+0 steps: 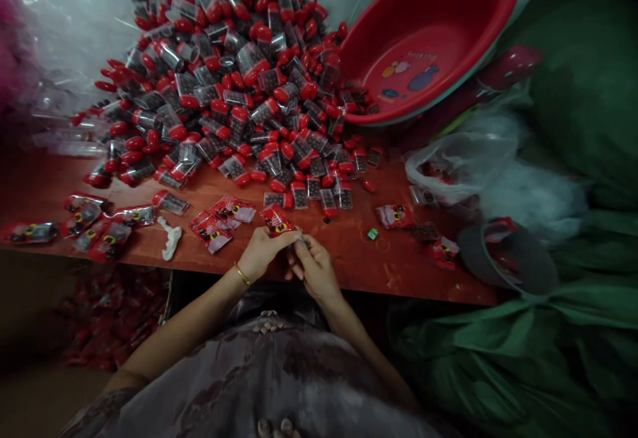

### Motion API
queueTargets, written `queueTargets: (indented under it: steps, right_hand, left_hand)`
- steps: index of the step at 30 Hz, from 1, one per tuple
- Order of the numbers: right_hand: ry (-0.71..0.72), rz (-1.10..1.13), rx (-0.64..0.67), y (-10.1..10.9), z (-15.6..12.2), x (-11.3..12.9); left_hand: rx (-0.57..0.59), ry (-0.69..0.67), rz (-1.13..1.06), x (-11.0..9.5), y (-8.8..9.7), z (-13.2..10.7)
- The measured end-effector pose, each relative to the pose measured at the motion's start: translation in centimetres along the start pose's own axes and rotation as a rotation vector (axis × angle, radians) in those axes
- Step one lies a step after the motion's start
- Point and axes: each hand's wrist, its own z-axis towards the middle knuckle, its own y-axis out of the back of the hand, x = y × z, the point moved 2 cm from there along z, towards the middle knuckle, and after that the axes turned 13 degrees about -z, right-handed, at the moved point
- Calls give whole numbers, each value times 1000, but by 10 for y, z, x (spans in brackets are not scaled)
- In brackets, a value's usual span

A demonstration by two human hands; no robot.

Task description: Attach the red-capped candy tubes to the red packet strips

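My left hand (260, 253), with a gold bracelet at the wrist, is closed on a small red printed packet (276, 219). The packet sticks up above my thumb, near the table's front edge. Close against it, my right hand (317, 269) has its fingers curled and pinched at the packet's lower end. What lies between those fingertips is mostly hidden; a bit of something clear or grey shows. Just left of my hands lie several flat red packets (219, 220). Beyond them rises a big heap of clear plastic tubes with red ends and dark contents (239, 99).
A red basin (433, 32) leans behind the heap's right side. More red packets (92, 225) and a white crumpled piece (170, 237) lie at left. At right are a packet (395, 216), a small green piece (372, 233), a clear bag (463, 165) and a grey bowl (533, 272).
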Motion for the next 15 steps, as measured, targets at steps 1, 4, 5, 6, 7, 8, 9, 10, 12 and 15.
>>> queueTargets:
  steps: [1,4,5,6,7,8,9,10,12,15]
  right_hand:
    - [6,34,-10,0,0,-1]
    - [44,42,38,0,-1,3]
    - [56,19,68,0,-1,5]
    - [66,-13,85,0,-1,7]
    - [70,-48,87,1,-1,8]
    - [67,-79,77,1,0,9]
    - [55,-99,64,1,1,10]
    - [38,-110,59,0,3,9]
    - [24,-128,55,-4,8,8]
    - [125,-269,7,-13,17,10]
  left_hand:
    - [1,7,-6,0,-1,-1]
    - [-32,-1,-56,0,-2,-4]
    - [-43,-5,-76,1,-2,-5]
    - [-48,-8,-93,2,-2,-6]
    - [-48,-9,-107,5,-1,-7]
    - [-50,-9,-117,7,0,-8]
    - [-55,-5,-126,10,2,-10]
    - [-61,2,-137,12,4,-12]
    - [-71,20,-173,13,6,-18]
    - [-64,49,-251,7,11,-29]
